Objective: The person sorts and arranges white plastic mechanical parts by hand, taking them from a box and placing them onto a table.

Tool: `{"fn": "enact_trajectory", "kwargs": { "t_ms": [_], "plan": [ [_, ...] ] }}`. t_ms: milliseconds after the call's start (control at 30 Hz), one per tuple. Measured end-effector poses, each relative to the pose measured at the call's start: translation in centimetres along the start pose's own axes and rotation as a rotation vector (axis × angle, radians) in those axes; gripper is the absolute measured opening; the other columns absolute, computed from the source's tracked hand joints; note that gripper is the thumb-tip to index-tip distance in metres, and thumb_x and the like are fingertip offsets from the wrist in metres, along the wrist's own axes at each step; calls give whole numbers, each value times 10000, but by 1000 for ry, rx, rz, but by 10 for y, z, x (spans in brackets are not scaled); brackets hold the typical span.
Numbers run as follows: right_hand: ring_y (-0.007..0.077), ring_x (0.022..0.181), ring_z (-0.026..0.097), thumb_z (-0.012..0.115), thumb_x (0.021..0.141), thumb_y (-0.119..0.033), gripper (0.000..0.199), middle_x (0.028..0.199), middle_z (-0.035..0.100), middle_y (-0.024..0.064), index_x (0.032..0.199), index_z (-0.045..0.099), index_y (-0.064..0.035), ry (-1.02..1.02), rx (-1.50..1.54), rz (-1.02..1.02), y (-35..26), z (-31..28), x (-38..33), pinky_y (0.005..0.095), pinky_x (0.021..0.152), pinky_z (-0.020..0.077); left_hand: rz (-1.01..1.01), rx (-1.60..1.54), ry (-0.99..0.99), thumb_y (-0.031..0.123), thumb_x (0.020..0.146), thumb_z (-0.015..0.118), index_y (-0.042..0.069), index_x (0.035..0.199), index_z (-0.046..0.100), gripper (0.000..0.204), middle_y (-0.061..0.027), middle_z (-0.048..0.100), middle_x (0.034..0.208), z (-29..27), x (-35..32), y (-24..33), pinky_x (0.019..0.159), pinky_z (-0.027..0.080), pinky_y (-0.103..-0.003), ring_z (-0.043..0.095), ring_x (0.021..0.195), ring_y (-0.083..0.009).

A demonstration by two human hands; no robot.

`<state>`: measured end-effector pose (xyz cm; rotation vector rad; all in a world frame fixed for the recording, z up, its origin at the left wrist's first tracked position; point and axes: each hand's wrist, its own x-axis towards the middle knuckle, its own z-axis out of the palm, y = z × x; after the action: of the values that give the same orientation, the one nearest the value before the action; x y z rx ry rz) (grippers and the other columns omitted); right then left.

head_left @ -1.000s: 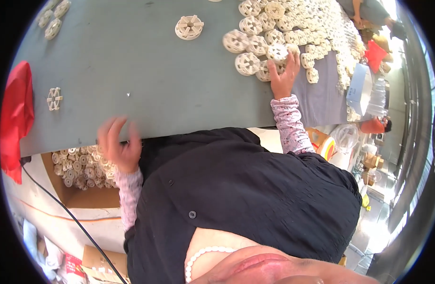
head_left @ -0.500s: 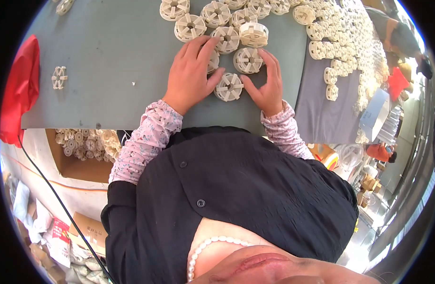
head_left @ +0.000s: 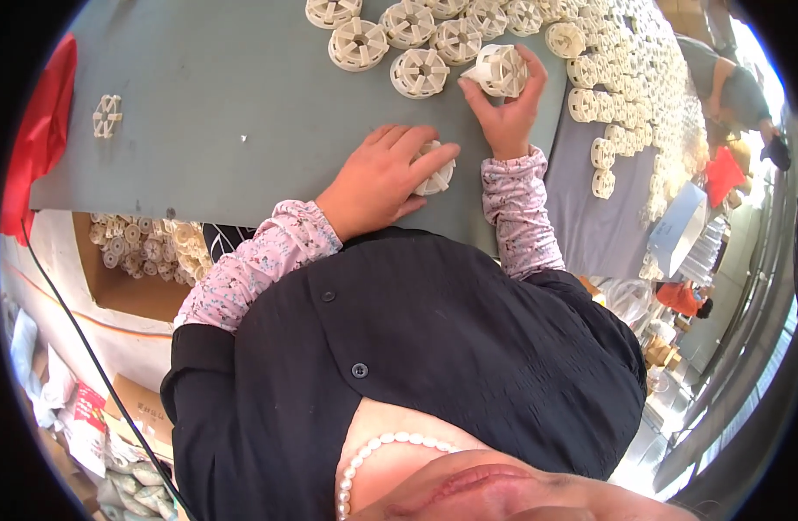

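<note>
Spoked plastic wheel (head_left: 506, 71), in the head view: tipped on its side now and gripped between thumb and fingers of the right hand (head_left: 509, 122), which has been moved up and away from the left. A second wheel (head_left: 438, 178) is partly covered by the left hand (head_left: 377, 178), fingers curled over it; how firmly it is held cannot be told. So one wheel is now handled per side, with the loose wheels (head_left: 419, 72) left unheld beyond. The table's (head_left: 243, 87) near edge is almost met by the left hand; the widest room is found leftward, around a small white scrap (head_left: 244, 138).
</note>
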<state>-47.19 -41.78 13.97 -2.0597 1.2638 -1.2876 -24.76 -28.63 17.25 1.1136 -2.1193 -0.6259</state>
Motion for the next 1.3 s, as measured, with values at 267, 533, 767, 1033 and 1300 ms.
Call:
{"fn": "enact_trajectory", "kwargs": {
  "t_ms": [267,533,767,1033,1300],
  "plan": [
    [259,1127,647,932,744,-146,826,1293,583,140,1410,462,-18,-85,16,-182,-51,34,3,364,950,556,-272,-296,286,156,711,864,138,1290,632,623,-128,622,1209,-36,-37,-13,931,546,-430,641,1098,-333],
    [343,1155,617,954,705,-237,811,1259,623,160,1366,528,-39,-145,-143,-303,-75,70,2,439,1002,505,-638,-551,924,150,818,840,-2,1406,511,690,-145,613,1329,-100,-187,-18,1005,537,-379,617,1216,-251],
    [287,1176,621,952,724,-176,753,1260,631,145,1334,534,-36,-254,-203,-187,-76,82,2,415,1002,526,-1369,-26,1426,276,880,837,-91,1357,566,660,-172,679,1223,-50,-406,-138,931,538,-345,662,1055,-246],
    [262,1209,609,907,777,-76,718,1303,590,173,1348,479,1,-386,21,-125,-79,93,6,379,1049,511,-1906,452,1039,394,805,886,-87,1386,555,824,-193,707,1180,42,-502,-203,855,558,-334,678,1024,-217],
    [261,1134,673,911,760,-133,672,1254,672,180,1325,554,-58,-768,457,-260,-198,153,-13,383,955,584,-788,-1025,1002,258,926,764,52,1446,543,602,-90,626,1319,-96,-290,-37,978,523,-307,621,1159,-156]
  ]
}}
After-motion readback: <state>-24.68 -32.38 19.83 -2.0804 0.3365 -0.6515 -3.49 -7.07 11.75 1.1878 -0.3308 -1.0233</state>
